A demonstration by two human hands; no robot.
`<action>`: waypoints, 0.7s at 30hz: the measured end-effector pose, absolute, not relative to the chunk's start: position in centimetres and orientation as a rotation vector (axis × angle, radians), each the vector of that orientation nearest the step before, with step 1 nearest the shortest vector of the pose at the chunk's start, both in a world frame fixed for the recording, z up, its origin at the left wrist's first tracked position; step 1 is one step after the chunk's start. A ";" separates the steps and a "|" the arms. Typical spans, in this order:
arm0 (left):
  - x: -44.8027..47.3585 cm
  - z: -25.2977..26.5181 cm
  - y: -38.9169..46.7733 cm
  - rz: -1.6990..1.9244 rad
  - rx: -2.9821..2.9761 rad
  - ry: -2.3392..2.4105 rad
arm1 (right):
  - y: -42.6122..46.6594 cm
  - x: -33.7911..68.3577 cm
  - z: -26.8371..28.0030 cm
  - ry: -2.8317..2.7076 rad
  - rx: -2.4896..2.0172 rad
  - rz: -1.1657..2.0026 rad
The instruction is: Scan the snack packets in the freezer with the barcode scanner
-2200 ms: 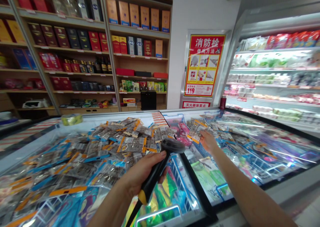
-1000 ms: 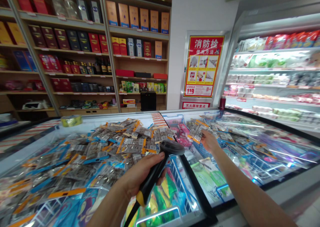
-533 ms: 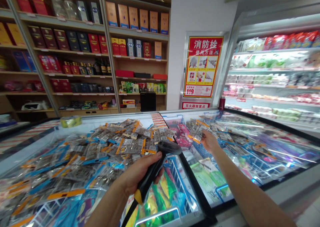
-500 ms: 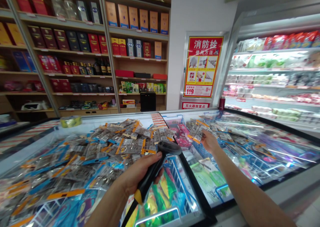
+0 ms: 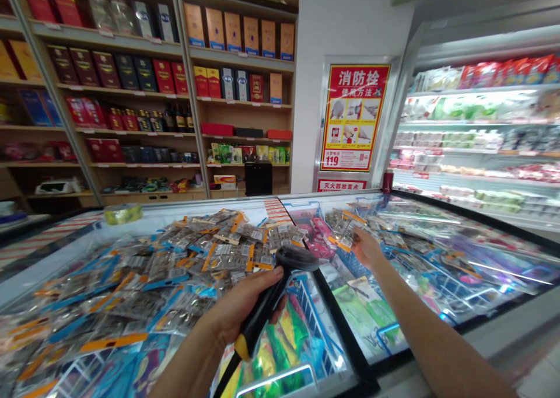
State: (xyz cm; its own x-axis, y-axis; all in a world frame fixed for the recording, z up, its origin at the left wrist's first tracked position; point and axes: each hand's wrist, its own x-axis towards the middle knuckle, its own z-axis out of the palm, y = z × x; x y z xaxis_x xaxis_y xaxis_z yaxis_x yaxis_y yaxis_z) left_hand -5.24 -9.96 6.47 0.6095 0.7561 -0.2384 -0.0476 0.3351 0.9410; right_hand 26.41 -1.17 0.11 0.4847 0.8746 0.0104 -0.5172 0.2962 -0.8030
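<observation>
My left hand (image 5: 254,299) is wrapped round the handle of a black barcode scanner (image 5: 297,259), which has a yellow part and a cable at its lower end. The scanner's head is beside the heap of small clear packets (image 5: 231,256) with orange or blue strips. Over the right half of the freezer, my right hand (image 5: 365,247) pinches the edge of one orange-edged packet (image 5: 344,232). Other similar packets (image 5: 400,239) lie spread beyond and to the right of that hand. The contents of the packets look dark, too small to name.
Beneath the packets is the glass-topped chest freezer (image 5: 345,328), with wire baskets (image 5: 315,322) of bagged goods inside. A roll of yellow tape (image 5: 123,213) sits at the back left. Behind stand shelves of boxes (image 5: 242,112), a red fire-hydrant poster (image 5: 355,118) and a lit fridge (image 5: 481,121).
</observation>
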 end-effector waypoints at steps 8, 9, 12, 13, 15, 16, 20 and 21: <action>-5.3 6.7 -10.1 0.605 1.092 0.733 | -1.5 26.3 0.3 -0.530 -0.846 1.003; -5.3 6.7 -10.1 0.603 1.095 0.730 | -1.5 26.2 0.3 -0.533 -0.851 1.005; -5.3 6.7 -10.0 0.597 1.097 0.726 | -1.5 26.2 0.3 -0.537 -0.865 1.005; -5.3 6.7 -10.1 0.598 1.094 0.726 | -1.6 26.1 0.3 -0.539 -0.866 1.005; -5.2 6.9 -10.1 0.607 1.082 0.727 | -1.6 26.0 0.4 -0.540 -0.864 1.002; -5.2 6.9 -10.2 0.613 1.075 0.729 | -1.7 26.0 0.4 -0.539 -0.861 1.000; -5.2 7.0 -10.3 0.616 1.063 0.733 | -1.8 25.7 0.6 -0.521 -0.851 0.990; -5.2 7.0 -10.3 0.616 1.064 0.728 | -1.9 25.6 0.6 -0.517 -0.850 0.990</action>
State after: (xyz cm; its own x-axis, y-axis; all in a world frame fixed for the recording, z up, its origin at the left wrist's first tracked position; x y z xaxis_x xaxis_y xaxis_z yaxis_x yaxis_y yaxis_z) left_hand -5.17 -10.27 7.00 0.6172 0.7528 -0.2287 -0.1012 0.3642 0.9258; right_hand 25.62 -1.85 0.65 0.4719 0.8816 0.0069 -0.5098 0.2793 -0.8137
